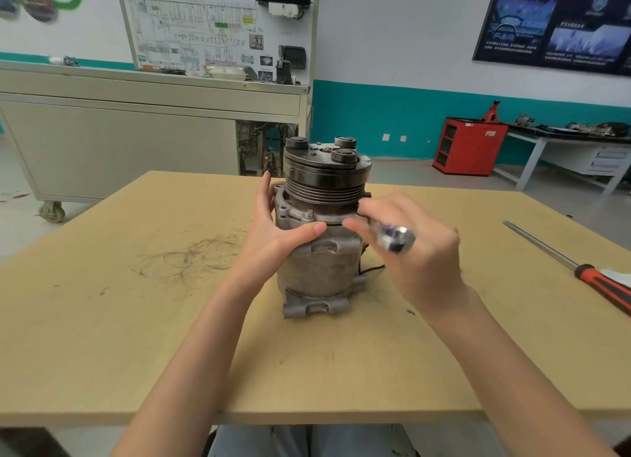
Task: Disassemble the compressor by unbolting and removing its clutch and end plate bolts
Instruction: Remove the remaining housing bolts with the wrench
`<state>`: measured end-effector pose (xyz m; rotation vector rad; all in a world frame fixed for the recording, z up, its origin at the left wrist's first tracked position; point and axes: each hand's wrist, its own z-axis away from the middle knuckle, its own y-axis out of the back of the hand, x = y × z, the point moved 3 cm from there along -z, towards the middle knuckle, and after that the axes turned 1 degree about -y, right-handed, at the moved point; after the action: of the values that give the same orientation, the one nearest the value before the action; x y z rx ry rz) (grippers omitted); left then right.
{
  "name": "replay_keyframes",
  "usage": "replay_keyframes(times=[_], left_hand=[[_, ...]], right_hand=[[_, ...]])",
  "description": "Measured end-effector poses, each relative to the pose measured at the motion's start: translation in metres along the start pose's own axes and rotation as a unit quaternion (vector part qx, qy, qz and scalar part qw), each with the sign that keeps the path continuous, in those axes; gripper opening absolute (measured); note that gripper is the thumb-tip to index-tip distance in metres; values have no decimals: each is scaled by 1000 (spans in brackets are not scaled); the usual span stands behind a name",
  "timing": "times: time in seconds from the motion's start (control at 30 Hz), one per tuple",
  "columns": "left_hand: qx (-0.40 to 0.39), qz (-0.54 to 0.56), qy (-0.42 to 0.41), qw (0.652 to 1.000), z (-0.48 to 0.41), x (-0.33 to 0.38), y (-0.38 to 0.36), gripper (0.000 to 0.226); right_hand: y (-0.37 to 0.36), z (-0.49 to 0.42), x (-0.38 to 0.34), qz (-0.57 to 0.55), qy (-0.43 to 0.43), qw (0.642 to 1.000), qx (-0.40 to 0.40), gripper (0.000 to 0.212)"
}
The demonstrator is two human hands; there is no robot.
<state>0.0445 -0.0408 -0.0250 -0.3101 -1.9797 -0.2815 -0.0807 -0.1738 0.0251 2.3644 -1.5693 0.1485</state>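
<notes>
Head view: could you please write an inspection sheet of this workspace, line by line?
Surface: tan wooden table, with dark scribble marks left of centre.
Job's things: compressor stands upright, clutch pulley on top; one flange bolt in place at the front; chrome wrench, blurred.
Clutter: red-handled screwdriver lies near the right edge.
Hands: left hand holds the compressor body; right hand grips the chrome wrench beside the flange.
Cables: thin black wire at the compressor's right side.
Surroundings: wheeled training bench with a wiring board, red cabinet, dark poster.
</notes>
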Motion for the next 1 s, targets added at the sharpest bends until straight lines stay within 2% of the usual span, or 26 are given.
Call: replay_keyframes(times=[0.07,0.13,0.2,0.23,0.3,0.37,0.43,0.47,0.63,0.7,0.77,0.8,0.9,1.0], left_hand=[[1,4,-1,1000,0,0,0,132],[1,6,-2,1000,0,0,0,133],[1,4,1,1000,0,0,0,135],[1,3,4,1000,-1,-1,0,135],[-1,2,8,1000,-2,-2,0,135],[-2,0,10,1000,-2,-3,1,135],[-1,2,12,1000,-2,-4,0,135],[0,3,12,1000,-3,-4,1,134],[-4,0,11,1000,-3,-5,1,133],[-4,2,10,1000,-3,-5,1,133],[-2,3,7,1000,-3,-5,1,133],[-1,4,6,1000,-3,-5,1,133],[0,6,4,1000,-3,-6,1,134],[2,6,4,1000,-4,-6,1,133]], right_hand=[[-4,6,-5,43,29,999,2,41],[-2,14,-1,39,22,999,12,41],[-1,23,10,-75,-77,994,33,38],[-2,28,18,-165,-153,973,52,34],[-6,37,35,-310,-306,895,98,26],[-15,42,57,-412,-425,798,115,27],[-26,42,80,-516,-504,687,92,32],[-33,40,88,-549,-530,642,70,34],[-63,36,104,-639,-587,497,-6,42],[-65,37,105,-653,-601,461,-4,45],[-63,36,104,-637,-613,467,30,41],[-60,33,102,-609,-620,492,56,40],[-41,21,95,-491,-604,617,117,39],[-14,7,78,-401,-516,747,119,35]])
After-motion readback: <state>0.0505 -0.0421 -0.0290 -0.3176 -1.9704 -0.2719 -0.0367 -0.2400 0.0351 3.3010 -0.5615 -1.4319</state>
